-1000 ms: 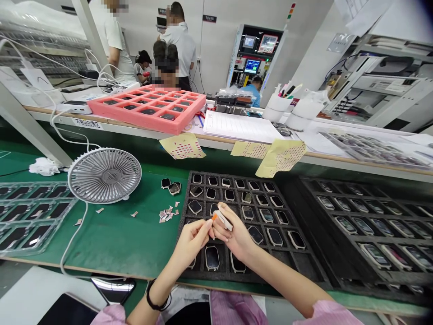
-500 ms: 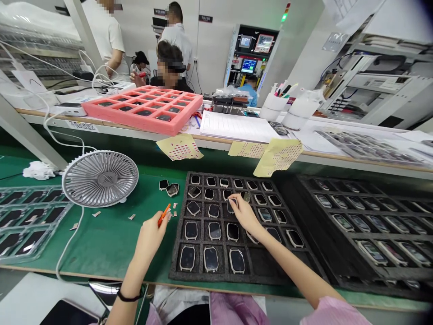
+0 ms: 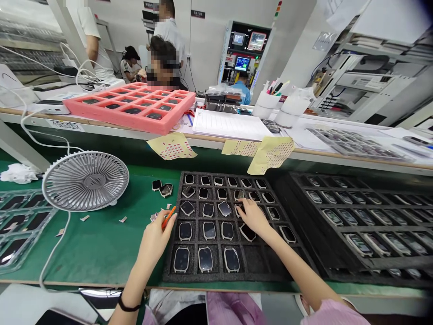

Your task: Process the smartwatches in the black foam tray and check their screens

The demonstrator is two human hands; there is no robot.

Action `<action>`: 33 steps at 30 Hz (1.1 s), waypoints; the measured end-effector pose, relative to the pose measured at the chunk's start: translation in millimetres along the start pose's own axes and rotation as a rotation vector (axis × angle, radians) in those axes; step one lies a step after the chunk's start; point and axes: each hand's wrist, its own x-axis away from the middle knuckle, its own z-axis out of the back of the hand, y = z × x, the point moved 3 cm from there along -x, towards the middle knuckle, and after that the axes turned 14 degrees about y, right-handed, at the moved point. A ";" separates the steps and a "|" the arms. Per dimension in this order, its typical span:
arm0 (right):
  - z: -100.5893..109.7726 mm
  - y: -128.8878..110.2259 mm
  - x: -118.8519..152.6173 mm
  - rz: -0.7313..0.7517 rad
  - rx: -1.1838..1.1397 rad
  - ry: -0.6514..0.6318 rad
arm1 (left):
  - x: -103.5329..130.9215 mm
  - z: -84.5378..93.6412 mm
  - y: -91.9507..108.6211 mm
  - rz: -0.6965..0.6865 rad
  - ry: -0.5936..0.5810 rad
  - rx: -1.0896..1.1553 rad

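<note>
Orange marks the slim tool (image 3: 168,218) in the left hand (image 3: 154,237), whose grip is closed on it between thumb and fingers, beside the near-left side of a black foam tray (image 3: 259,258). In the head view, the right hand (image 3: 255,216) reaches over that tray, its thumb and forefinger parted at a watch case (image 3: 238,211) in the third row from the back; the hand partly hides the case, so I cannot tell whether this grip has hold of it. Just left of it, another watch case (image 3: 225,208) sits askew in its compartment, dark face up. Small pale pieces (image 3: 155,216) lie close to the left fingertips on the green bench (image 3: 101,253), with two more watch cases (image 3: 165,190) behind them, touching. Farther left stands a grey fan (image 3: 86,180); right of the black tray, a second dark tray (image 3: 313,225) carries further rows of cases. A pink foam tray (image 3: 162,125) rests on the raised shelf behind.
</note>
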 end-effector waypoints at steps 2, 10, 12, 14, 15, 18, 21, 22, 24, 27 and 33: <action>-4.2 2.0 -1.1 -0.040 -0.099 -0.027 | 5.0 -2.9 8.6 -0.026 -0.024 0.077; 8.2 -45.4 14.2 -0.318 -0.726 -0.037 | 41.8 -38.7 51.8 0.033 -0.460 0.625; 9.2 -72.4 25.9 -0.487 -1.060 -0.114 | 49.1 -45.5 66.8 0.053 -0.526 0.706; 7.9 -98.0 36.4 -0.578 -1.242 -0.192 | 52.9 -48.4 78.4 0.050 -0.542 0.741; 6.5 -108.0 40.5 -0.608 -1.288 -0.217 | 53.8 -48.8 82.3 0.044 -0.543 0.751; 1.3 -125.6 47.2 -0.659 -1.362 -0.240 | 53.9 -47.8 85.4 0.038 -0.538 0.759; -1.1 -132.2 47.8 -0.657 -1.396 -0.230 | 53.4 -46.5 82.1 0.046 -0.527 0.769; -0.8 -133.7 47.5 -0.651 -1.406 -0.228 | 53.5 -46.2 81.1 0.049 -0.528 0.776; 0.9 -136.5 46.5 -0.637 -1.423 -0.224 | 53.9 -45.6 80.0 0.054 -0.533 0.783; 4.4 -139.0 45.2 -0.598 -1.401 -0.224 | 53.4 -42.8 80.6 0.055 -0.542 0.776; 5.8 -140.4 45.3 -0.589 -1.397 -0.330 | 51.1 -37.3 83.4 0.058 -0.608 0.813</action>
